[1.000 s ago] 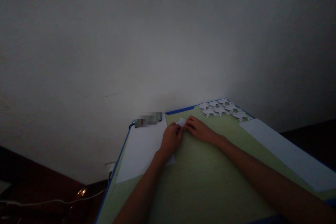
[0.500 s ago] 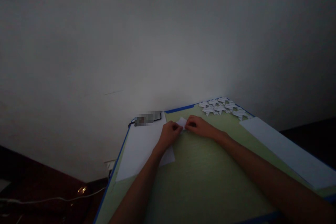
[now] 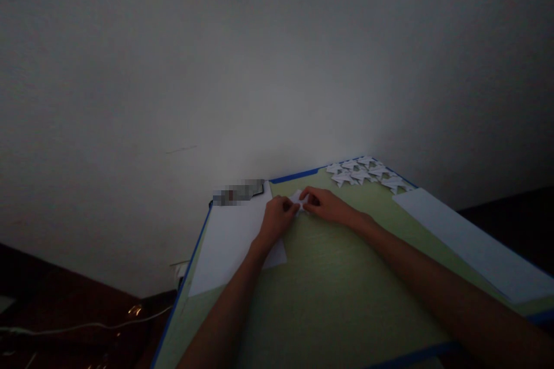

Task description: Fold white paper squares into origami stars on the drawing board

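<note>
My left hand (image 3: 277, 220) and my right hand (image 3: 325, 205) meet over a small white piece of paper (image 3: 298, 198) on the green table top (image 3: 329, 294). Both hands have their fingertips pinched on the paper, which lies low on the table. My left wrist rests over the edge of a white sheet (image 3: 229, 236). A cluster of several small folded white paper pieces (image 3: 366, 172) lies at the far corner, beyond my right hand.
A long white strip of paper (image 3: 467, 245) runs along the right edge of the blue-rimmed table. A dark flat object (image 3: 240, 191) lies at the far end of the white sheet. A plain wall rises behind; white cables (image 3: 78, 328) trail over the dark floor at left.
The view has shifted slightly. My fingers have worked on the small paper, which now looks more folded and smaller between my fingertips. The hands stay at the same spot.
</note>
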`<state>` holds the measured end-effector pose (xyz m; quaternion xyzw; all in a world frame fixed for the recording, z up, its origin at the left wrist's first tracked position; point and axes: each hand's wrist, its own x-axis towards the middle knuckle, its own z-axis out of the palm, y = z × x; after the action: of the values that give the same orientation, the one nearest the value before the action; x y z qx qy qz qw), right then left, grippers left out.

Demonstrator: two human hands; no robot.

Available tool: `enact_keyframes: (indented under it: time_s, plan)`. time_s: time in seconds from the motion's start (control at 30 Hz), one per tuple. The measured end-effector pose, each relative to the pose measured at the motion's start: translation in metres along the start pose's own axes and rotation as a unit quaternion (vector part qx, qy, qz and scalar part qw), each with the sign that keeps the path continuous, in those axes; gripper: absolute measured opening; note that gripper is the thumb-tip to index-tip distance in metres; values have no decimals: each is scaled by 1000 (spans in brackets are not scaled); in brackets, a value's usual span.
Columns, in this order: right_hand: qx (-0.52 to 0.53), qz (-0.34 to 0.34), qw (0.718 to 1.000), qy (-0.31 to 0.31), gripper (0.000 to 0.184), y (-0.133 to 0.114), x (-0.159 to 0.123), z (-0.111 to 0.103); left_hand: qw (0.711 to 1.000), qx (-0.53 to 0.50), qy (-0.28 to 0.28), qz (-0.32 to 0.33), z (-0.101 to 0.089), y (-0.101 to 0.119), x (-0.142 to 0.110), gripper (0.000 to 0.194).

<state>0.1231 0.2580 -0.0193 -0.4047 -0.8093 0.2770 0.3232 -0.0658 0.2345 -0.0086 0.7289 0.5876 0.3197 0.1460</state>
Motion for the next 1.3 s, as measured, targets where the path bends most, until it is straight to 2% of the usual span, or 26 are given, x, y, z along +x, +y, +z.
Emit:
enact_keyframes:
  time_s: [0.07, 0.2, 0.37, 0.47, 0.63, 1.0, 1.3]
  plan:
    - [23, -4, 1000, -3, 19, -1, -1, -1, 1000, -14, 8, 9, 1, -2, 0, 8]
    - [11, -1, 1000, -7, 15, -3, -1, -2, 1000, -5, 9, 14, 2, -3, 0, 7]
    - [-90, -33, 995, 14, 12, -4, -1, 0, 1000, 15, 20, 10, 3, 1, 0, 8]
    - [-116, -41, 992, 16, 14, -4, -2, 0, 999, 20, 30, 12, 5, 2, -2, 8]
    - [-101, -36, 994, -5, 19, -2, -3, -3, 999, 13, 32, 13, 6, 1, -3, 9]
    - [-72, -14, 997, 1, 21, -3, -3, -5, 1000, 6, 22, 12, 5, 3, -4, 10]
    - [-77, -8, 997, -12, 14, -3, -3, -5, 1000, 10, 22, 15, 7, 1, -4, 11]
